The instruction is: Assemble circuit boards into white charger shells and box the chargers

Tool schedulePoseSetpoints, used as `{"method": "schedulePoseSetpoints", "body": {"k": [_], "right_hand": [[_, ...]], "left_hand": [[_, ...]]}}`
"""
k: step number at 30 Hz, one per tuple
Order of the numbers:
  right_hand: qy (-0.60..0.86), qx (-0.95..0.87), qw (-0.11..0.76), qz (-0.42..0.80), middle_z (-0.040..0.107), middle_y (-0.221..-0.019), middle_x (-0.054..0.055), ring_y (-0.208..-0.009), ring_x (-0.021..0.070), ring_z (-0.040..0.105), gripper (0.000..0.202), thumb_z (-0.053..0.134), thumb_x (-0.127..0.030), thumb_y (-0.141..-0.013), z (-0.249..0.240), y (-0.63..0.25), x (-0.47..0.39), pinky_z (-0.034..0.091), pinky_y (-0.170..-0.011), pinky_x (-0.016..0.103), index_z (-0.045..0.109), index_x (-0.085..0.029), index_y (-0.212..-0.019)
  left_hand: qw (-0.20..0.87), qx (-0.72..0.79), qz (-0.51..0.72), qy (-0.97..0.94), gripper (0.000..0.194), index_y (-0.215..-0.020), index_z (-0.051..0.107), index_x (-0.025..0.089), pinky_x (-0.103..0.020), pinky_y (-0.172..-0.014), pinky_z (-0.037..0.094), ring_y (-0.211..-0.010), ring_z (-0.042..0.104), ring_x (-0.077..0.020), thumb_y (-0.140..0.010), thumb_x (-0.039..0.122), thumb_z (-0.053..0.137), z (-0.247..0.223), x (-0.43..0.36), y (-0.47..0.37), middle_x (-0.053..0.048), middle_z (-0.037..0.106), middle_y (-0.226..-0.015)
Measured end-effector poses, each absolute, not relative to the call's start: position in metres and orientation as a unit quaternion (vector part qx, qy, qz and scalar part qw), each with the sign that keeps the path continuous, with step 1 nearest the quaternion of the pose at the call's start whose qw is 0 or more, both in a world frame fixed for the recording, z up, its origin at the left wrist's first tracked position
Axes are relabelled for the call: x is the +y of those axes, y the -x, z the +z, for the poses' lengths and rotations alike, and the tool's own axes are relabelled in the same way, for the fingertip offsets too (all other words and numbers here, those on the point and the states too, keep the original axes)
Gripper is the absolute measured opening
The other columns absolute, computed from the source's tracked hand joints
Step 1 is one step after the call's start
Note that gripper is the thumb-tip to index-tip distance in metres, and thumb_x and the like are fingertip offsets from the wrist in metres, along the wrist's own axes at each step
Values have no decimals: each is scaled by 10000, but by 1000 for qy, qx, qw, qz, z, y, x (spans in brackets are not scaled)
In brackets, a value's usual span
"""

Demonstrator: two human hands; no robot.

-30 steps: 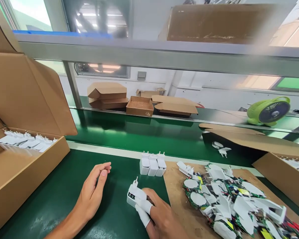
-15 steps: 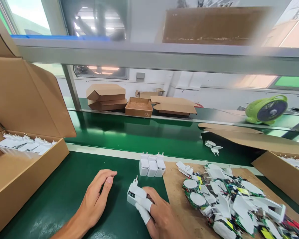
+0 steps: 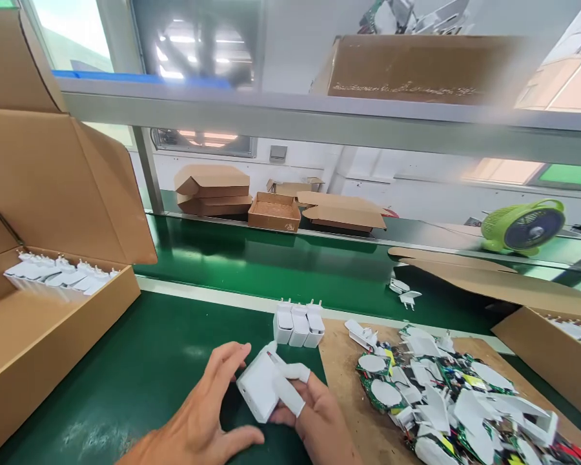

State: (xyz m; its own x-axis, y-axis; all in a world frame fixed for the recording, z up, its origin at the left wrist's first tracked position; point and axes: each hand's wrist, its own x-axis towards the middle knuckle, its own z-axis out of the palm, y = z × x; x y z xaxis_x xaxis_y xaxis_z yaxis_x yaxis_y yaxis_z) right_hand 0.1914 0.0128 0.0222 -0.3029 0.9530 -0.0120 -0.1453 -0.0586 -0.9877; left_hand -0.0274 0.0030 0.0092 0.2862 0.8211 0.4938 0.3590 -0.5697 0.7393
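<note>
A white plug adapter (image 3: 258, 385) is gripped between the fingers of my right hand (image 3: 314, 410), two of which wear white finger covers. The adapter is tilted, with one broad face turned up. Just left of it is my left hand (image 3: 198, 400), thumb and fingers spread around the adapter's near side and holding nothing; whether a fingertip touches it I cannot tell. Beyond my hands, three white adapters (image 3: 299, 323) stand side by side, pins up. On the right, a heap of circuit boards and white casing parts (image 3: 440, 394) covers a brown board (image 3: 341, 361).
An open carton (image 3: 91, 323) with rows of white adapters stands at left, another carton (image 3: 537, 349) at right. Loose white pieces (image 3: 407, 296) lie on the green belt (image 3: 223, 258). Flat boxes (image 3: 213, 187) and a green fan (image 3: 523, 226) sit behind, under a metal shelf beam (image 3: 290, 123).
My right hand has turned the adapter so a plain broad face shows instead of the end with dark openings. My left hand has moved right towards it and opened wider. The view shifted slightly.
</note>
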Motion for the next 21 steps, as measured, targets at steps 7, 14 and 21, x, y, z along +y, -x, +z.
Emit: {"method": "schedulePoseSetpoints", "body": {"k": [7,14,21], "right_hand": [[263,-321,424,805,768,-922,53,-804,150,743,288,773,-426,-942,48,-183,5,598,-772,234,765,-169,-1072],[297,-296,420,805,758,-931,86,-749,151,728,360,829,-443,-888,48,-181,6,595,-698,217,775,-124,-1047],[304,-279,420,808,753,-860,81,-721,164,730,385,870,-447,-841,49,-179,6,594,-673,224,785,-123,-1031]], "left_hand": [[186,339,508,-770,854,-1629,199,404,-426,-974,628,-1130,691,-295,-975,362,747,20,-5,18,-122,628,-1332],[144,319,529,-773,721,-1628,262,285,-383,-909,657,-1055,722,-255,-1037,450,640,22,-2,18,-146,666,-1278],[145,326,523,-774,711,-1625,271,288,-353,-917,649,-1045,712,-239,-1039,479,626,24,-2,16,-133,666,-1263]]}}
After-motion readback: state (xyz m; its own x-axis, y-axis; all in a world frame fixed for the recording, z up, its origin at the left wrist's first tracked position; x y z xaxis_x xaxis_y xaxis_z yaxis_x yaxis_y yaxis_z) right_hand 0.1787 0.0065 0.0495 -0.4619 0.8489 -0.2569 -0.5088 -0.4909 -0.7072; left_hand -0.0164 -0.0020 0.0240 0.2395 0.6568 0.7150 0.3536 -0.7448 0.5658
